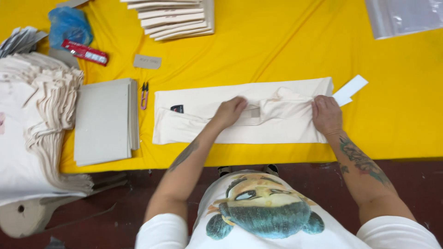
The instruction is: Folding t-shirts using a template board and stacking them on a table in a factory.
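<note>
A cream garment [212, 99] lies folded into a long strip on the yellow cloth-covered table [277, 50]. My left hand [230, 111] presses on its middle, fingers resting on a turned-over sleeve. My right hand [326, 115] grips the bunched fabric near the strip's right end. A small black label [177, 109] shows near the left end. A white card [350, 90] sticks out from under the garment's right end.
A stack of grey cardboard sheets [104, 121] sits left of the garment, with small snips [145, 94] beside it. A pile of cream garments [34, 115] fills the far left. Folded pieces [175, 18] lie at the back, clear plastic bags [401, 16] at the back right.
</note>
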